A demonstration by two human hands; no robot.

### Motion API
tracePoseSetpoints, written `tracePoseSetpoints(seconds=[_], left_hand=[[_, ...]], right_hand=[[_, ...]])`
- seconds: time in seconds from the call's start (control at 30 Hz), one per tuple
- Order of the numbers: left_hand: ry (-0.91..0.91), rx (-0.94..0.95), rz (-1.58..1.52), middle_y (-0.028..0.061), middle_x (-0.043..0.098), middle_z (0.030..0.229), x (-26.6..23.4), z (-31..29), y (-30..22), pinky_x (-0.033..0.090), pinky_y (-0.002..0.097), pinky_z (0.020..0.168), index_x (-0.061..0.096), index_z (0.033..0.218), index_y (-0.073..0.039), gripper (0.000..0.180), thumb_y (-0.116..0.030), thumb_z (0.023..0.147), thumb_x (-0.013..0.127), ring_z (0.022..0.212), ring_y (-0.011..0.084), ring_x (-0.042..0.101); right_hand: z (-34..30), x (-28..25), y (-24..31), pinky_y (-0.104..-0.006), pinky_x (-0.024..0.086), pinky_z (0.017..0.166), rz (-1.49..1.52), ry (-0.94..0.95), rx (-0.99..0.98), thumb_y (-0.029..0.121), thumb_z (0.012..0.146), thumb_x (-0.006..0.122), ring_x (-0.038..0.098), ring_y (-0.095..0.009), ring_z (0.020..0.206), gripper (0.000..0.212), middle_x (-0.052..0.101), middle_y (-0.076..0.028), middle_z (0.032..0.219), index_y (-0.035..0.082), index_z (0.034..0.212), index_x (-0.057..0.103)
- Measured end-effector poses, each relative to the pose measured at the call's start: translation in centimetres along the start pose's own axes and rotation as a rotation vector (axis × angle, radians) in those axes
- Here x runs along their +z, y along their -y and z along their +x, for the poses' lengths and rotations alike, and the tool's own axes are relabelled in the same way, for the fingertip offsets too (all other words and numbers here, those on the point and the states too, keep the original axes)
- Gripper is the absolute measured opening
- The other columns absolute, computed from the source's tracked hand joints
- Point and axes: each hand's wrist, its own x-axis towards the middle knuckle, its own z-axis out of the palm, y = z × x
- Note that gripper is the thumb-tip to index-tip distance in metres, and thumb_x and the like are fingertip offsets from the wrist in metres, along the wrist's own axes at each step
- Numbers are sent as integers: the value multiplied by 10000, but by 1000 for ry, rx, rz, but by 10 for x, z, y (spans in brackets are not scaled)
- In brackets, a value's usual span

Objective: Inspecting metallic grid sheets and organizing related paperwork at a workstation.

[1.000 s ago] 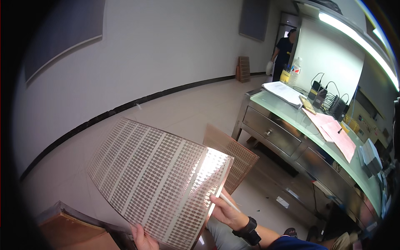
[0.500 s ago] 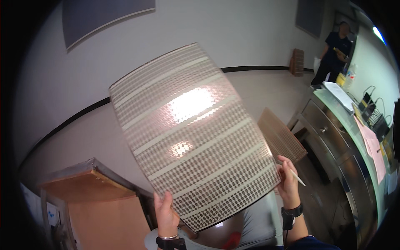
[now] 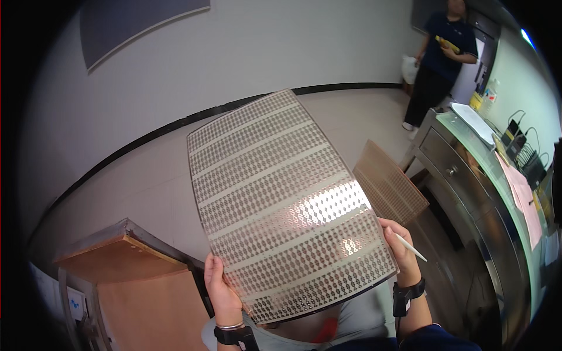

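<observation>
A large thin panel with rows of small shiny diamond shapes and plain pale strips is held up in front of me, tilted. My left hand grips its lower left edge, thumb on the face. At the lower right edge, my right hand grips the panel too. A slim white pen-like stick juts from the right hand, its pointed end outward. Light glares off the panel's right side. The fingers behind the panel are hidden.
A similar brownish panel leans beyond my right hand. To the right stands a desk with drawers, papers and black devices on top. Lower left is an open wooden-lined cabinet. A person stands at the far right.
The panel has tipped and its far edge has dropped, moving slightly right. The glare has shifted to its right side. The person at the back has come closer.
</observation>
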Motion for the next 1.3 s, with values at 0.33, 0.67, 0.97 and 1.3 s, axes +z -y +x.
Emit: tracePoseSetpoints(seconds=[0.33, 0.67, 0.97, 1.3], left_hand=[[16, -32, 15, 72, 608, 1085, 3, 2, 4, 461, 298, 865, 522, 1123, -13, 209, -102, 939, 477, 970, 151, 586], [-42, 131, 231, 71, 585, 1114, 6, -1, 3, 442, 298, 890, 489, 1198, -4, 292, -175, 961, 478, 995, 142, 558], [254, -60, 247, 85, 604, 1091, 2, -10, 1, 454, 306, 879, 506, 1177, 16, 295, -169, 947, 507, 959, 158, 583], [439, -175, -259, 169, 561, 1231, -12, -7, -18, 463, 415, 915, 346, 1367, 11, 719, -554, 923, 370, 1109, 268, 555]], right_hand=[[-2, -9, -9, -256, 467, 832, 20, 1, 14, 242, 928, 544, 602, -131, 928, 356, 649, -103, 1031, -34, 1151, 577], [-11, -29, -17, -237, 429, 824, 42, 136, 191, 273, 912, 570, 560, -103, 925, 388, 641, -56, 1019, 1, 1189, 579], [0, -36, -19, -291, 449, 908, 276, 204, 198, 239, 906, 580, 564, -155, 1041, 434, 588, -91, 1150, -21, 1239, 480], [14, -16, -25, -331, 484, 910, 612, -6, -72, 203, 951, 491, 563, -190, 1081, 433, 539, -102, 1231, 49, 1334, 361]])
